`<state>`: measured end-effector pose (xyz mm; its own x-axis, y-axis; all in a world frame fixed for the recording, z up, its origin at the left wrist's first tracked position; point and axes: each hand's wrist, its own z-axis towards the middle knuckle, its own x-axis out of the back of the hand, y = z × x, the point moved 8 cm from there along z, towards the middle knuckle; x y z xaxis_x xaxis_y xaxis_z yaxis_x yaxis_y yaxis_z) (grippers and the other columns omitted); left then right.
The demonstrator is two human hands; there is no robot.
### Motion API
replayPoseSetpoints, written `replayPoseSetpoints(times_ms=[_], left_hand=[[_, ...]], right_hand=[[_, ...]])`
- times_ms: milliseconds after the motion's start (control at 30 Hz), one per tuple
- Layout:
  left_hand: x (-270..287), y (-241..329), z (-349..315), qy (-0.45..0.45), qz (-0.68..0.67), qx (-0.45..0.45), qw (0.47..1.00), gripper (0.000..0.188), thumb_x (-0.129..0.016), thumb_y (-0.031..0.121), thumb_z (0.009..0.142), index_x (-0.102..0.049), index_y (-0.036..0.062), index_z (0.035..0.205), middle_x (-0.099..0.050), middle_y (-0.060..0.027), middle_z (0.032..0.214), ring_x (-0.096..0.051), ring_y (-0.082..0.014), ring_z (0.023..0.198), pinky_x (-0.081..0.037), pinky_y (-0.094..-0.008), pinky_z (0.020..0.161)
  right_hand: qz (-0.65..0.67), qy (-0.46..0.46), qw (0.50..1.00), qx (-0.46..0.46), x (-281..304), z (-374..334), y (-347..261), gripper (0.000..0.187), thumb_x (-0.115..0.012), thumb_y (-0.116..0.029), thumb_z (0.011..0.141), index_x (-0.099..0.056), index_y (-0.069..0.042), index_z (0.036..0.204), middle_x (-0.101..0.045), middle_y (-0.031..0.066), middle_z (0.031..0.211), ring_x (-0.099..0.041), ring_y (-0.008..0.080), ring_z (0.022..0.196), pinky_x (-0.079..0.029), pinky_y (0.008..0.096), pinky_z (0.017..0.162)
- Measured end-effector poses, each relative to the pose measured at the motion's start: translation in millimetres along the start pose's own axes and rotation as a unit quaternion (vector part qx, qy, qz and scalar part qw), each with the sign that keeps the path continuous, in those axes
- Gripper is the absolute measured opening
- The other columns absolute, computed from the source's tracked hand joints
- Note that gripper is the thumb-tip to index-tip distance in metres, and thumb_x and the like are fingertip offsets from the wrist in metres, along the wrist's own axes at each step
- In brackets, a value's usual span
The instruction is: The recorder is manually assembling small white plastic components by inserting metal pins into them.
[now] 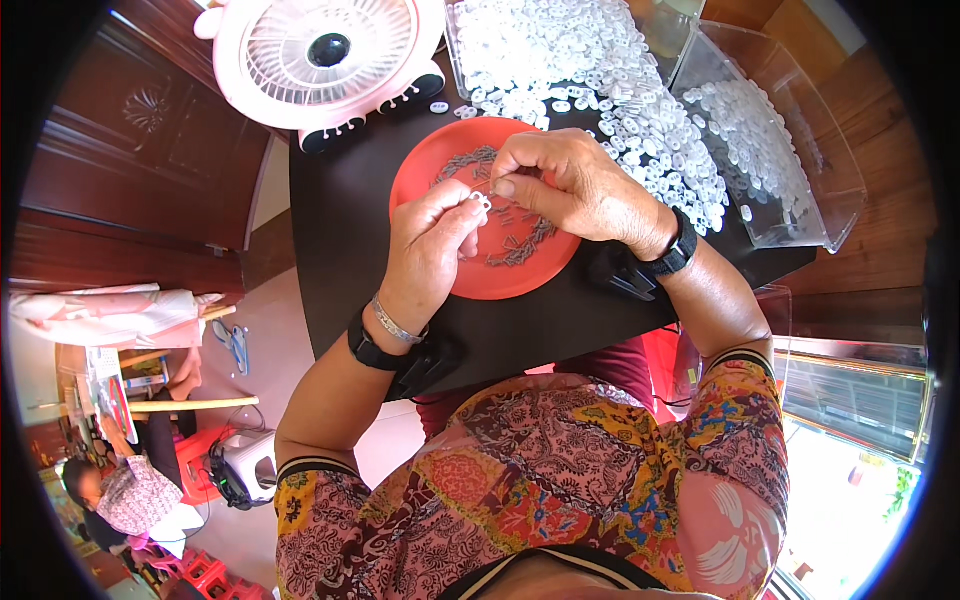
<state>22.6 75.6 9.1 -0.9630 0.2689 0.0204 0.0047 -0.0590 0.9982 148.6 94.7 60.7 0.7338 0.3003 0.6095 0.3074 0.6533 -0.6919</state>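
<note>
Table: a dark, rounded tabletop [350,220] carries everything the hands work over.
Fan: a pink and white round desk fan [328,55] stands at the far left of the tabletop, well apart from the hands.
Clear box: a transparent plastic box [800,150] sits at the far right, part filled with small white plastic rings.
White heap: a loose pile of small white plastic rings [590,70] spreads across the far side of the tabletop, from behind the dish toward the box.
Dish: a round red plastic dish [520,275] lies in front of the person, under both hands, with thin grey metal pins [515,250] scattered in it.
Right hand: the right hand [580,185] hovers over the dish, thumb and forefinger pinched on something too thin to make out.
Left hand: the left hand [430,250] pinches one small white ring piece [482,202] at its fingertips, just above the dish and almost touching the right fingertips.
</note>
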Motion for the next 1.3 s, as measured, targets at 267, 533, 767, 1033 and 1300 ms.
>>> replayPoseSetpoints(times_ms=[267,533,767,1033,1300], left_hand=[[-1,0,0,-0.007,0.001,-0.004,1.000,0.020,-0.053,0.014,0.089,-0.056,-0.0007,0.075,-0.051,-0.0009,0.061,-0.045,-0.0067,0.053,-0.037,-0.0214,0.050],[-3,0,0,-0.007,0.005,0.000,1.000,0.020,-0.053,0.013,0.089,-0.056,-0.0012,0.075,-0.051,-0.0011,0.061,-0.046,-0.0066,0.053,-0.037,-0.0215,0.050],[-3,-3,0,-0.010,0.003,0.001,1.000,0.020,-0.053,0.013,0.088,-0.055,-0.0009,0.074,-0.052,-0.0012,0.063,-0.046,-0.0064,0.054,-0.037,-0.0217,0.050],[-6,-1,-5,0.012,0.005,-0.006,1.000,0.024,-0.049,0.018,0.091,-0.055,-0.0006,0.077,-0.051,-0.0033,0.060,-0.047,-0.0101,0.054,-0.038,-0.0232,0.052],[-8,-7,-2,-0.033,-0.032,0.024,0.999,0.022,-0.049,0.017,0.091,-0.056,-0.0001,0.079,-0.053,-0.0035,0.061,-0.050,-0.0104,0.054,-0.040,-0.0231,0.051]], right_hand=[[-0.006,0.019,0.998,0.053,-3,-1,-4,0.003,-0.060,-0.004,0.084,-0.058,-0.002,0.083,-0.061,0.0075,0.071,-0.060,0.0198,0.064,-0.047,0.0299,0.059],[-0.009,-0.006,1.000,0.010,-4,-2,2,0.007,-0.061,-0.008,0.082,-0.059,-0.003,0.085,-0.061,0.0100,0.075,-0.061,0.0262,0.071,-0.047,0.0336,0.062],[-0.017,-0.008,1.000,0.021,-6,-1,-3,0.008,-0.061,-0.011,0.082,-0.059,-0.003,0.086,-0.061,0.0135,0.078,-0.061,0.0327,0.074,-0.047,0.0384,0.063],[-0.029,0.001,0.999,0.032,-13,-1,-6,0.009,-0.058,-0.012,0.084,-0.056,-0.003,0.083,-0.059,0.0133,0.077,-0.059,0.0345,0.075,-0.046,0.0415,0.064],[-0.038,0.023,0.998,0.053,-7,-3,-10,0.007,-0.060,-0.009,0.083,-0.056,-0.003,0.081,-0.058,0.0119,0.074,-0.059,0.0315,0.071,-0.046,0.0386,0.063]])
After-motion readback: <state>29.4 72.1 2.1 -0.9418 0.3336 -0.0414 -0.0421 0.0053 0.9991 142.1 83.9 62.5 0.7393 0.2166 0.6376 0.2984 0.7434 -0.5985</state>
